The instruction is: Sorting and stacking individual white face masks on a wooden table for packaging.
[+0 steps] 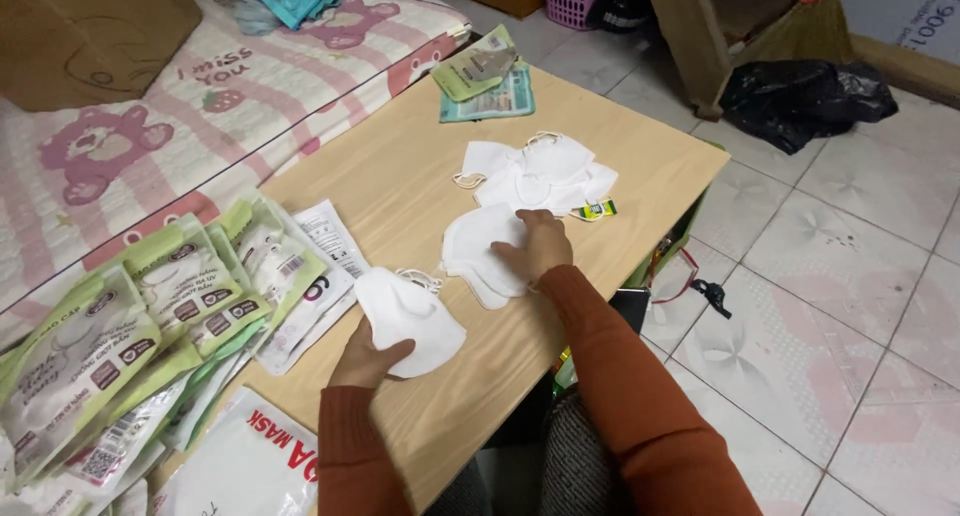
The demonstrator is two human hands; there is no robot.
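Overhead, head view: left hand (366, 361) grips a folded white fabric face mask (410, 321) on the pale wooden table (400, 176); right hand (537, 246) presses flat a second white mask stack (478, 251). Green-white packets (150, 316) crowd left, partly cropped.

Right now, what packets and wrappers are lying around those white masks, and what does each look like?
Green and white flat pouches: fanned in a heap at the table's left end.
White printed wrappers: flat, between that heap and the white mask in the left hand.
Large white packet: red lettering, near table corner.
Two flat pouches: green over teal, far table edge.
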